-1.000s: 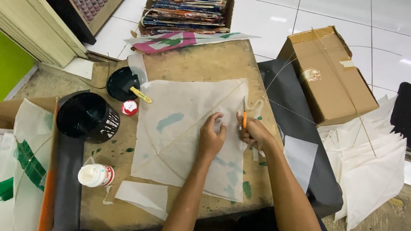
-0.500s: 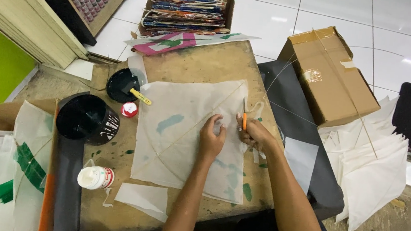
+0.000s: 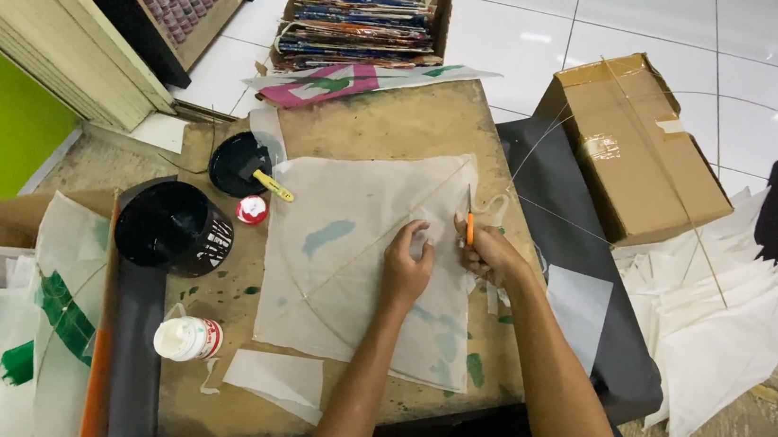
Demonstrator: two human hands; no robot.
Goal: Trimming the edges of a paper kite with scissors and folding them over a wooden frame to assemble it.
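Left hand: palm down, fingers spread, pressing flat on the paper kite; it grips nothing.
Right hand: closed around the orange-handled scissors, blades pointing away from the person, at the kite's right edge.
Paper kite: white sheet with faint green marks, lying flat on the bench under both hands; thin stick frame visible across it.
Thread: fine line running from beside the right hand up toward the cardboard box.
Left of the left hand: small red-and-white cap, black lid with a brush, black round container, white glue bottle.
Right of the right hand: stack of white kites on the floor.
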